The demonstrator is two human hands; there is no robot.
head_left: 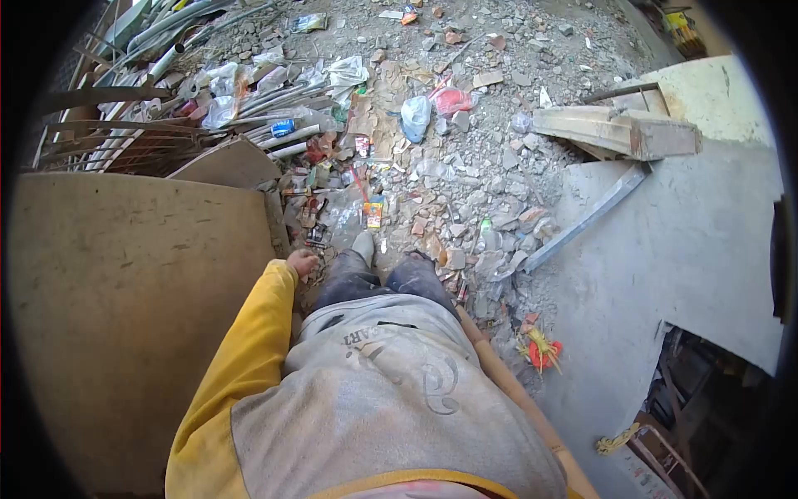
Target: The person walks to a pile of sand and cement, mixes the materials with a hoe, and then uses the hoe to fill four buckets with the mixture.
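My left hand (304,263) hangs beside my left thigh, at the end of a yellow sleeve (241,349). Its fingers look curled in, and I see nothing in them. Just left of it runs the edge of a large tan board (141,291). My right hand is out of sight. Along my right side lies a long, narrow tan piece (515,387), like a wooden strip; what holds or supports it is hidden. Below me are my dusty dark trousers (349,279) and one light-coloured shoe (364,245).
Broken rubble (507,166) covers the ground ahead, mixed with plastic bags (416,116) and wrappers. Pipes and rods (274,104) lie upper left. A metal bar (586,218) leans at the grey wall (665,241) on the right, below a dusty beam (615,131). Lower right is a dark opening (706,391).
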